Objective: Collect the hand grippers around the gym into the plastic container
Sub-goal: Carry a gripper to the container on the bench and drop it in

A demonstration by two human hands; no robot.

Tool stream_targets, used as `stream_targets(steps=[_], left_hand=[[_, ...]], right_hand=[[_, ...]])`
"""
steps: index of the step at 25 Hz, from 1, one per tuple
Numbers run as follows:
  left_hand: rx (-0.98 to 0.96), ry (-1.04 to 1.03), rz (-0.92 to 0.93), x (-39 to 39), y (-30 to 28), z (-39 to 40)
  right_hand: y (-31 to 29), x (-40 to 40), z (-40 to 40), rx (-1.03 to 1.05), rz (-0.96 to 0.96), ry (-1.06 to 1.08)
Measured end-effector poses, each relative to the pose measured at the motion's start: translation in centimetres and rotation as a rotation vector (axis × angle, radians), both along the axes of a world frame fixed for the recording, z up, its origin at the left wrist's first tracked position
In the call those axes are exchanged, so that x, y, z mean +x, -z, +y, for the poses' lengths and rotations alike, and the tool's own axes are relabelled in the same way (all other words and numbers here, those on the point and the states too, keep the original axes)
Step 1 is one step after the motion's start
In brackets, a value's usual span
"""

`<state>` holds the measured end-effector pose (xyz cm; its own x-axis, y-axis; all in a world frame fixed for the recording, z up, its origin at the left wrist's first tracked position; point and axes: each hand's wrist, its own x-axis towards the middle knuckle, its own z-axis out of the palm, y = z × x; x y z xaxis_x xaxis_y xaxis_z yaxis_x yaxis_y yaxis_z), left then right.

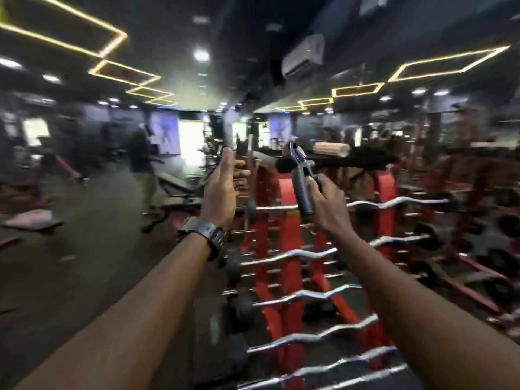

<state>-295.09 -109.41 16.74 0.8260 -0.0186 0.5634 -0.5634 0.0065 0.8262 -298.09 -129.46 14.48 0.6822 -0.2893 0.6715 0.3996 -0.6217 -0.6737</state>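
Observation:
My right hand (327, 205) is raised in front of me and grips a grey hand gripper (301, 180) by one handle, its metal spring pointing up. My left hand (225, 190), with a black watch on the wrist, is held up to the left of it, fingers curled around something dark (242, 153) that the blur keeps me from identifying. The plastic container is not in sight. The whole picture is smeared by motion.
Directly below and ahead stands a red rack (284, 249) stacked with chrome curl bars (298, 254). Weight benches (180, 190) lie to the left, where a person (143, 164) stands on the dark floor. More red machines (464, 192) fill the right side.

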Motion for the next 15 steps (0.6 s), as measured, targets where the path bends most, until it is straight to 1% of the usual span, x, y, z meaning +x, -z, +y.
stream_targets(steps=[2, 6, 7, 8, 12, 15], left_hand=[[-0.085, -0.119, 0.042, 2.9, 0.3, 7.8], [-0.121, -0.291, 0.029, 7.1, 0.1, 19.0], [-0.104, -0.332, 0.04, 7.7, -0.2, 21.1], [-0.068, -0.386, 0.042, 8.5, -0.4, 23.3], [-0.055, -0.614, 0.075, 12.7, 0.2, 32.9], [-0.085, -0.661, 0.062, 16.5, 1.5, 39.6]], right_hand=[[0.3, 5.8, 7.6, 0.018, 0.021, -0.151], [0.3, 14.5, 19.6, 0.098, 0.077, -0.421], [0.1, 16.5, 21.9, 0.12, 0.082, -0.474], [0.0, 18.2, 24.1, 0.118, 0.086, -0.524], [-0.2, 24.3, 34.1, 0.068, 0.147, -0.675], [0.8, 28.7, 41.3, 0.065, 0.189, -0.761]])
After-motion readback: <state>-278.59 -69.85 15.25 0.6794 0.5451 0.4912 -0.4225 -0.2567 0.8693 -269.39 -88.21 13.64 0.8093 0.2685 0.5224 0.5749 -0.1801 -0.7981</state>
